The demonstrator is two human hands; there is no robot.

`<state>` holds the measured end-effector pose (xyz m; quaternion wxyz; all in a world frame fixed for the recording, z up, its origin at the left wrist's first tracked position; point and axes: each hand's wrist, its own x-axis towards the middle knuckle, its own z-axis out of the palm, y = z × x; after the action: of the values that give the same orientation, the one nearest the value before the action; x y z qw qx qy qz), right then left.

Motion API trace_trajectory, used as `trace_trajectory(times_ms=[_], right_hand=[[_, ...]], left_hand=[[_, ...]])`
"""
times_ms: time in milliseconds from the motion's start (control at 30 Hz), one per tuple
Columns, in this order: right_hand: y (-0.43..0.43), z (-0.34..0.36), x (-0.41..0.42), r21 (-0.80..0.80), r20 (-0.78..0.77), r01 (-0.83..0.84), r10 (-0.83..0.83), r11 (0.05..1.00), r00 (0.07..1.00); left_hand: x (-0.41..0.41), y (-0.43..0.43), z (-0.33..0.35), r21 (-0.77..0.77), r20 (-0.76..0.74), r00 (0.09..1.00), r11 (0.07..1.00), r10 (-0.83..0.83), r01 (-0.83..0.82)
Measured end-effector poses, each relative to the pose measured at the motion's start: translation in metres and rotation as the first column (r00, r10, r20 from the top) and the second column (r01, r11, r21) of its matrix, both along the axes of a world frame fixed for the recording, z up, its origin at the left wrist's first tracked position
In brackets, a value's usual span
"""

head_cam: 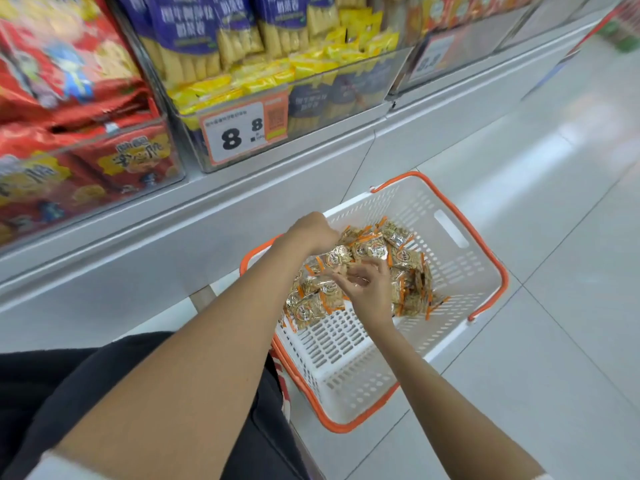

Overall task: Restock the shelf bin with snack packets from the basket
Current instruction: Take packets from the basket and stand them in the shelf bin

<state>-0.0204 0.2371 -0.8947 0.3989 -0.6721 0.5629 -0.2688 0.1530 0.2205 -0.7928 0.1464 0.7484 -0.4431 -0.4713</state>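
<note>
The white basket (pixel 349 362) with the orange rim sits on the floor (pixel 540 382), at 5 o'clock from the middle. The snack packets (pixel 398 249) lie in a gold and orange pile at the far end of the basket.

The left grip (pixel 313 233) is at the pile's 10 o'clock edge. Its fingers are curled tight, and it pinches a packet that pokes out at its 5 o'clock side.

The right grip (pixel 367 289) rests in the middle of the pile, palm up. Its fingers are spread and bent a little, touching packets at 12 o'clock and 9 o'clock.

The clear shelf bin (pixel 349 93) is up at 12 o'clock, well apart from both grips. A price tag (pixel 239 135) is on its front.
</note>
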Motion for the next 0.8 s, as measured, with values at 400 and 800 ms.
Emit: trace_trajectory(times_ms=[400,800], right_hand=[[-0.029,0.146,0.014,0.394,0.597,0.012,-0.266,0.919,0.757],[-0.036,0.249,0.036,0.296,0.697,-0.034,-0.192,0.955,0.691]], left_hand=[[0.0,0.027,0.054,-0.004,-0.549,0.78,0.932,0.301,-0.362],[0.011,0.05,0.144,-0.27,-0.66,0.712,0.809,0.239,-0.522]])
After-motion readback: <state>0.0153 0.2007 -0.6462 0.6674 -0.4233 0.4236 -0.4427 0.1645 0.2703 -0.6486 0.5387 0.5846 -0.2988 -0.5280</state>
